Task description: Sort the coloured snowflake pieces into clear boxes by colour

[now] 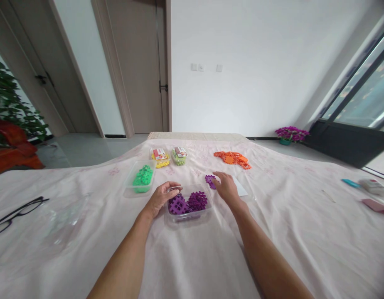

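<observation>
A clear plastic box stands in front of me with several purple lattice-like interlocking pieces inside. My left hand grips its left rim, thumb over the edge and fingers along the far corner. Just beyond the box's right far corner, my right hand has its thumb and fingers at the right edge of another purple piece, which looks pinched between them. Its other fingers are partly hidden behind the hand. A white sheet lies under and beside the right wrist.
Left of the box is a clear container of green pieces. Behind it stand labelled boxes of yellow pieces and light green pieces. Orange pieces lie farther right. Glasses and clear plastic wrapping rest on the cloth at left.
</observation>
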The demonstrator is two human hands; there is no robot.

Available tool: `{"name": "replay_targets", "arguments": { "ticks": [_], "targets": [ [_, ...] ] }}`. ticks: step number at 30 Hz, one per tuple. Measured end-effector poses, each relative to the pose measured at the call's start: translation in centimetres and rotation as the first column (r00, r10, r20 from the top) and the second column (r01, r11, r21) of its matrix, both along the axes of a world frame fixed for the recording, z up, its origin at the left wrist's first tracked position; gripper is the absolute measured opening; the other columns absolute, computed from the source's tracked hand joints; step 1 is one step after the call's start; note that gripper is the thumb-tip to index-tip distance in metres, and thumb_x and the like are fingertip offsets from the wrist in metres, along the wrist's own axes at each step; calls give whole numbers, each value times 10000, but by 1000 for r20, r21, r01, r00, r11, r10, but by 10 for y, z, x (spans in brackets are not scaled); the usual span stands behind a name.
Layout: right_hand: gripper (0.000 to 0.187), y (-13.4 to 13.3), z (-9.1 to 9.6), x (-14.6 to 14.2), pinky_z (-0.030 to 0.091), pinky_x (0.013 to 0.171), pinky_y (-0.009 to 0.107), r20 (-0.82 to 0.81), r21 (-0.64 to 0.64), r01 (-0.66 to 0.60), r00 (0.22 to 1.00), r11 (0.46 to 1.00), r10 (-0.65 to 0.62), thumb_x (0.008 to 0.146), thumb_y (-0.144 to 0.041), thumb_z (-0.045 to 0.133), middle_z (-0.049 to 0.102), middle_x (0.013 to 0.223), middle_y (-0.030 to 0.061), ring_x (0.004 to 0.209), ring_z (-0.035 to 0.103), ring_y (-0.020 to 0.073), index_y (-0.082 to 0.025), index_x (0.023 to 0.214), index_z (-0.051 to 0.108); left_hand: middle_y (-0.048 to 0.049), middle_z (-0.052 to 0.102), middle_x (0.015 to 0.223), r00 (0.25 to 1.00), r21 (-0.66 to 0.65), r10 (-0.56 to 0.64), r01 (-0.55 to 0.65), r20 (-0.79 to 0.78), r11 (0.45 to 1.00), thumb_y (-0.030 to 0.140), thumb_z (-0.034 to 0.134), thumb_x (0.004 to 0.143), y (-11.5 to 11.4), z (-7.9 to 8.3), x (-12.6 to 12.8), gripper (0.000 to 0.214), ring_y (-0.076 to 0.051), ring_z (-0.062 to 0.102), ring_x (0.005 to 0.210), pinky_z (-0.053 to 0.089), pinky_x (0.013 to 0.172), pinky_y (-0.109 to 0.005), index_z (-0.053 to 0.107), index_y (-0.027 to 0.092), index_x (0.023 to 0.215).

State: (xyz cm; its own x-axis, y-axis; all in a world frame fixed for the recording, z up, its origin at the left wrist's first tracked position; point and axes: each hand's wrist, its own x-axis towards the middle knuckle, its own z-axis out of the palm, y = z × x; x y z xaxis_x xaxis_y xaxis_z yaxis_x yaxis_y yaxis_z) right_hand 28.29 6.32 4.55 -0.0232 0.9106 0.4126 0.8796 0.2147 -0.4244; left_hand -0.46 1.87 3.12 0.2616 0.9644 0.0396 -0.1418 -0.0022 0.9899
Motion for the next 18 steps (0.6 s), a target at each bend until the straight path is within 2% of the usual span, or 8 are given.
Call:
{"name": "replay_targets", "arguments": {
  "ticks": [3,6,11,18],
  "targets": [
    [355,1,-19,8,360,1037,364,115,-101,19,993,995,-7,889,-310,558,646,1262,95,1203,542,253,-219,1215,664,-135,692,1189,998,-25,-64,64,-22,998,334,792,701,1,2,-3,486,-262,603,1161,409,1014,-387,609,166,1118],
    [338,0,-29,8,371,989,344,134,-143,30,991,989,-11,865,-345,593,664,1214,66,1167,548,247,-260,1182,674,-138,673,1228,989,-82,-143,140,-27,987,261,808,658,3,5,-7,558,-273,573,1213,402,1018,-393,586,180,1163],
    [178,1,-29,6,370,923,311,125,-125,19,992,992,-3,835,-304,623,687,1058,60,1057,565,223,-234,975,707,-135,675,1217,983,-115,-175,168,-52,979,200,790,622,3,12,-9,583,-277,571,1220,364,1059,-418,591,186,1170],
    [66,-1,-28,2,373,878,296,147,-45,-56,987,997,62,796,-244,634,677,909,56,988,562,212,-195,836,652,-137,677,1205,984,-120,-164,155,-65,981,208,774,625,2,15,-4,572,-276,571,1218,380,1045,-410,591,180,1167]
  ]
}}
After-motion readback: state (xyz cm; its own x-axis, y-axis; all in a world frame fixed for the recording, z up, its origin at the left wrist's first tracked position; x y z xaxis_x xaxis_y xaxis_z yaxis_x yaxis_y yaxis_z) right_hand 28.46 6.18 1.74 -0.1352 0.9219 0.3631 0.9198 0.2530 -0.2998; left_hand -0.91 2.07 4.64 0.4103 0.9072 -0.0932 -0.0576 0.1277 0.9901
